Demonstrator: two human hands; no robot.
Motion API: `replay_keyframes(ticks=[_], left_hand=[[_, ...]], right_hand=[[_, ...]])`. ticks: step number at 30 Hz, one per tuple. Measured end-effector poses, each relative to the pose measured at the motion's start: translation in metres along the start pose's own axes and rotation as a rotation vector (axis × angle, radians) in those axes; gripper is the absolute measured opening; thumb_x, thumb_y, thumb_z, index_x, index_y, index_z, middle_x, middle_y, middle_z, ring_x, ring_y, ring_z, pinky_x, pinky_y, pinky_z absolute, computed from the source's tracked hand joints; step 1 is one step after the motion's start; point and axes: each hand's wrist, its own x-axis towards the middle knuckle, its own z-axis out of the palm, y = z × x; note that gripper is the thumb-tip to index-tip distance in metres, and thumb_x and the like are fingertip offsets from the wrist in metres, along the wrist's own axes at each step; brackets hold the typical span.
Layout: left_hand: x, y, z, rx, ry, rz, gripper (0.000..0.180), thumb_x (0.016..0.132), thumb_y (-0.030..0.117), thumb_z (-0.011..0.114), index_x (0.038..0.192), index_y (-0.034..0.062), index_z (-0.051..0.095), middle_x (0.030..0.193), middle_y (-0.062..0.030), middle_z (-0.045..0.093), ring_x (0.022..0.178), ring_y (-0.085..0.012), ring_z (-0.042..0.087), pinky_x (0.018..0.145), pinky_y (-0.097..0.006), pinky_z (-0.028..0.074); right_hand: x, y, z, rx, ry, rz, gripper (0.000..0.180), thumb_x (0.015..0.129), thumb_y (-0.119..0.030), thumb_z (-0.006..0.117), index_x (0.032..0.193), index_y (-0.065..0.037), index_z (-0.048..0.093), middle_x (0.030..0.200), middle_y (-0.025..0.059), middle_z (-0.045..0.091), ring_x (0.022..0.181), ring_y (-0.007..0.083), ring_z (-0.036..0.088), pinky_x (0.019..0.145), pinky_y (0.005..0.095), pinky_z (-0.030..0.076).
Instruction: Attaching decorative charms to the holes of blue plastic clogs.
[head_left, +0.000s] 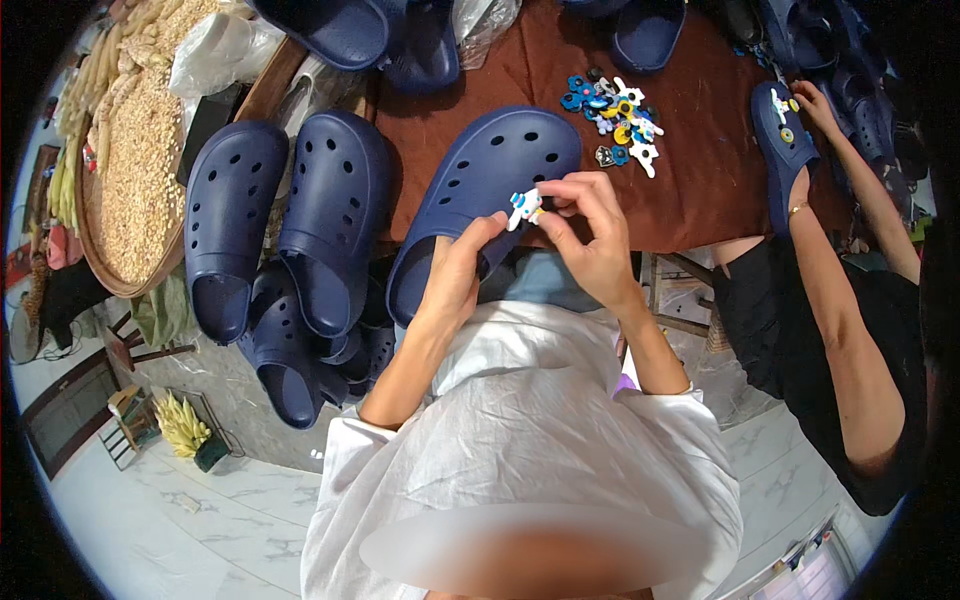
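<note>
One white charm (522, 208), pinched in the right hand (592, 235), left hand (455, 272) with thumb at its left edge, above one navy clog (500, 158); probably light, rubbery, best held by rim. Clog likely springy foam, best steadied at sides.

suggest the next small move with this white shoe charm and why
Probably press the white shoe charm into one of the navy clog's vent holes: the right grip pinches it over the clog's upper, the left grip is close beside it, and the clearly visible holes look unfilled. The co-worker's clog carries charms.
</note>
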Motion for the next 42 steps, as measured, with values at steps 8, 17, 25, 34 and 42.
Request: replay_keyframes(ticks=[8,17,25,34,42], left_hand=[[0.0,0.002,0.004,0.017,0.04,-0.01,0.025,0.086,0.009,0.067,0.107,-0.0022,0.064,0.104,-0.0081,0.068,0.094,-0.0161,0.065,0.088,-0.03,0.049],[0.004,0.004,-0.003,0.013,-0.036,-0.062,0.028,0.082,0.008,0.072,0.107,-0.003,0.066,0.105,-0.0073,0.068,0.098,-0.0152,0.063,0.092,-0.03,0.046],[0.017,-0.006,-0.022,0.002,-0.094,-0.054,0.037,0.077,0.002,0.067,0.113,-0.0064,0.061,0.107,-0.0141,0.068,0.095,-0.023,0.068,0.092,-0.035,0.052],[0.019,0.008,-0.003,-0.43,-0.156,-0.083,0.055,0.072,0.001,0.056,0.126,-0.0108,0.049,0.121,-0.0217,0.06,0.115,-0.0345,0.058,0.109,-0.046,0.041],[0.026,-0.002,-0.015,-0.373,-0.181,-0.107,0.041,0.069,-0.001,0.056,0.109,-0.0083,0.061,0.11,-0.0159,0.064,0.102,-0.0286,0.061,0.098,-0.04,0.046]], right_hand=[[0.008,0.05,-0.03,-0.323,0.211,0.079,0.015,0.091,-0.01,0.065,0.105,-0.006,0.067,0.098,0.0094,0.06,0.081,0.0214,0.062,0.072,0.0328,0.051],[0.024,0.075,-0.034,-0.64,0.187,0.001,0.026,0.088,-0.014,0.068,0.112,-0.007,0.063,0.097,0.0124,0.056,0.086,0.0296,0.061,0.078,0.0409,0.049],[0.026,0.073,-0.033,-0.387,0.192,0.071,0.02,0.086,-0.007,0.07,0.104,-0.005,0.062,0.093,0.0087,0.059,0.079,0.0213,0.063,0.072,0.034,0.05],[0.043,0.039,-0.028,0.249,0.005,0.109,0.013,0.087,-0.006,0.069,0.099,-0.003,0.066,0.089,0.002,0.064,0.076,0.0082,0.058,0.071,0.0238,0.048],[0.062,0.019,-0.032,-0.073,-0.13,0.052,0.015,0.085,-0.01,0.073,0.097,-0.002,0.07,0.091,0.0027,0.062,0.083,0.0104,0.059,0.074,0.0249,0.047]])
